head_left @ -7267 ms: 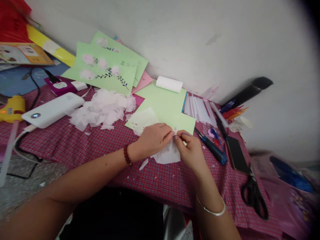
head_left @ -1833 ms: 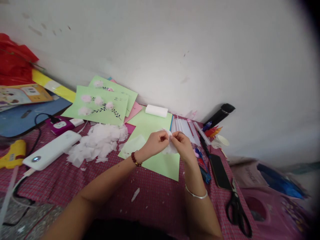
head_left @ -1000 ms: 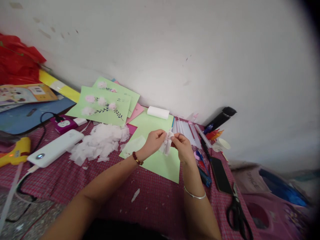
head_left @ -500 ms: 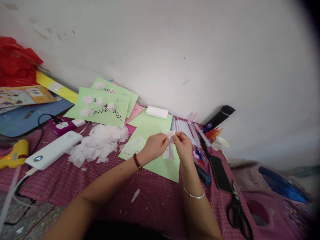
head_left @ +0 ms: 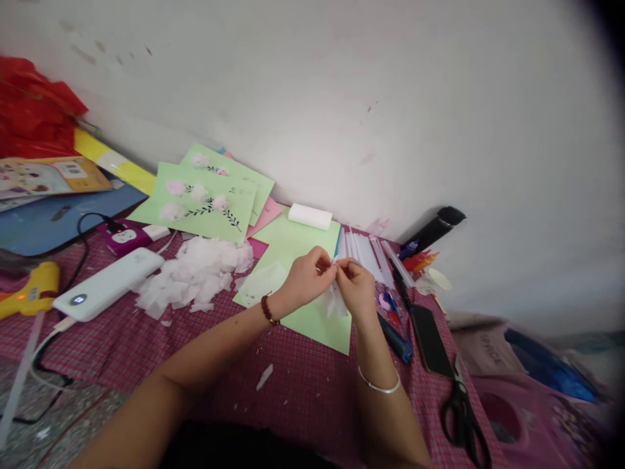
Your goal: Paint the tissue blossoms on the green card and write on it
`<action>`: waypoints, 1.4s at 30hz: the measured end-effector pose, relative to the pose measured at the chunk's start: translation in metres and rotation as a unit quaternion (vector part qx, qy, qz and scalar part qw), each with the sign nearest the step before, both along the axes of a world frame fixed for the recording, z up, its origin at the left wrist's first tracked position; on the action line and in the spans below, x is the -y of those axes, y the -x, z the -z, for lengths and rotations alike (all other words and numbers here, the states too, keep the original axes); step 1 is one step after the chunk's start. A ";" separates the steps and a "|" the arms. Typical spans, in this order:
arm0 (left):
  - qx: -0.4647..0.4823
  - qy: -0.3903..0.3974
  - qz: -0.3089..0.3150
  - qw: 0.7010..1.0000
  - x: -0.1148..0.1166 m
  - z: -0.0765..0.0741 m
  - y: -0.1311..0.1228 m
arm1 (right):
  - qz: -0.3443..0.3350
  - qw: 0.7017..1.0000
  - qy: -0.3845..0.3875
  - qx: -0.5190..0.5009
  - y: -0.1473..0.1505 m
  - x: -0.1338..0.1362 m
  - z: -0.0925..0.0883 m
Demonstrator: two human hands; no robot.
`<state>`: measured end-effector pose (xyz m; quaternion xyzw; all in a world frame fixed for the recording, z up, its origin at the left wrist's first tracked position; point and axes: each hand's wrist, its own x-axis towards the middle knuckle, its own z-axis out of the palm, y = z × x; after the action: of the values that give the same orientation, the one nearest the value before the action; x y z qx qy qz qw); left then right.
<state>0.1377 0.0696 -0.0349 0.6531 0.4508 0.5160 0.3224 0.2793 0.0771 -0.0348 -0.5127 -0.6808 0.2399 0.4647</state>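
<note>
My left hand (head_left: pixel 310 277) and my right hand (head_left: pixel 356 286) meet fingertip to fingertip, both pinching a thin white piece of tissue paper (head_left: pixel 335 303). Its loose end hangs below the fingers, over a light green sheet (head_left: pixel 317 332); the pinched part is mostly hidden. Left of my hands, a flat piece of white tissue (head_left: pixel 263 284) lies on the green paper. Farther left spreads a heap of torn white tissue pieces (head_left: pixel 195 273).
Green cards with tissue blossoms (head_left: pixel 205 212) lean at the back wall. A white roll (head_left: pixel 310 216) lies behind my hands. At left are a power bank (head_left: pixel 107 286) and yellow glue gun (head_left: pixel 34 291); at right, a phone (head_left: pixel 430 340) and black scissors (head_left: pixel 461 417).
The tissue is now gathered more tightly between my fingertips, its hanging end bunched. My left fingers have risen and curled. The whole view has shifted slightly.
</note>
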 end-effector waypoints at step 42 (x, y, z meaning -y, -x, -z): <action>0.392 0.351 0.207 0.825 -0.017 0.001 0.008 | 0.030 0.976 0.032 -0.213 -0.005 -0.013 0.012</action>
<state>0.1297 0.0865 -0.0362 0.3168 0.2916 0.4570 0.7783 0.2839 0.0906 -0.0465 -0.4847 -0.5421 0.3512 0.5898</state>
